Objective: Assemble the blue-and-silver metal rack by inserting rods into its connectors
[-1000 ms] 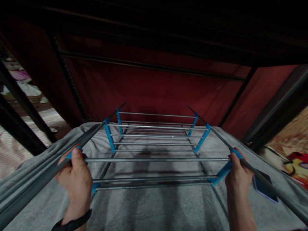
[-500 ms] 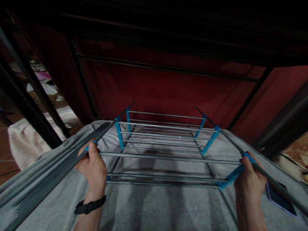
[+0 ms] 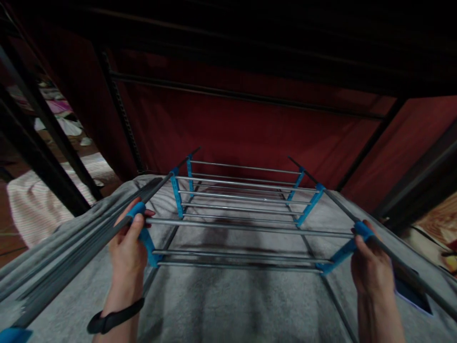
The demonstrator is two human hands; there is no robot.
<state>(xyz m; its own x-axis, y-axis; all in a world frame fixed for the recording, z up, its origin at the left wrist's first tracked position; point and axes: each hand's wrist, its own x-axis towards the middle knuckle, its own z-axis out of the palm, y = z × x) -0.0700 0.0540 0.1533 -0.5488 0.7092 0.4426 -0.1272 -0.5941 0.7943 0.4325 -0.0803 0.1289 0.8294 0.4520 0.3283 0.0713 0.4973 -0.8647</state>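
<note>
Here, at nine o'clock, my left hand (image 3: 129, 247), a black band (image 3: 114, 318) on its wrist, is closed around the blue joint at the near left corner of the rack (image 3: 246, 224). The rack, steel rods between blue connectors, stands on the grey cloth (image 3: 235, 305) and runs toward twelve o'clock, up to the red fabric wall (image 3: 243, 128). At three o'clock my right hand (image 3: 371, 269) grips the near right blue joint. Just beyond it lies a phone (image 3: 410, 290). I can read no writing anywhere.
</note>
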